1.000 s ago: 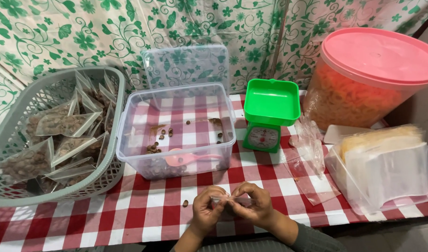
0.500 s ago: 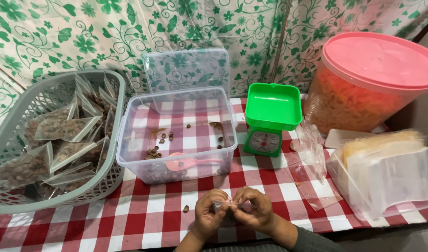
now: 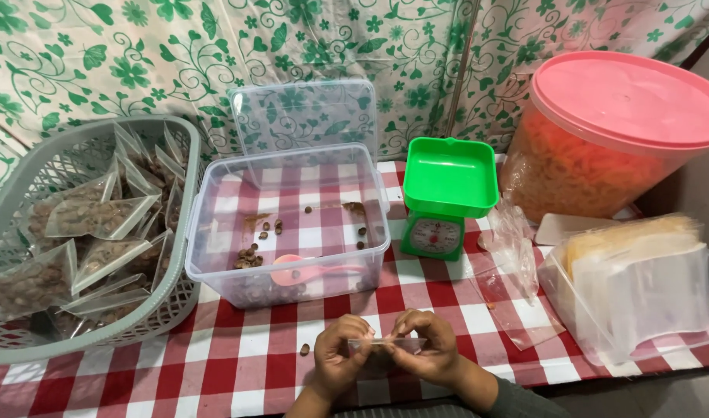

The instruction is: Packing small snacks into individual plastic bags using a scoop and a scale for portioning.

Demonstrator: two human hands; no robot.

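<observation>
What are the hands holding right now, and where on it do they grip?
A small clear plastic bag, pinched along its top edge between the left hand and the right hand, one at each end. Its contents cannot be made out.

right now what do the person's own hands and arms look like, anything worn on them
Both are bare: the left hand and the right hand show no gloves, and no rings or watch can be made out. The left forearm is uncovered as far as the picture edge. A dark grey-green sleeve covers the right forearm, ending just past the wrist. No markings are visible.
</observation>
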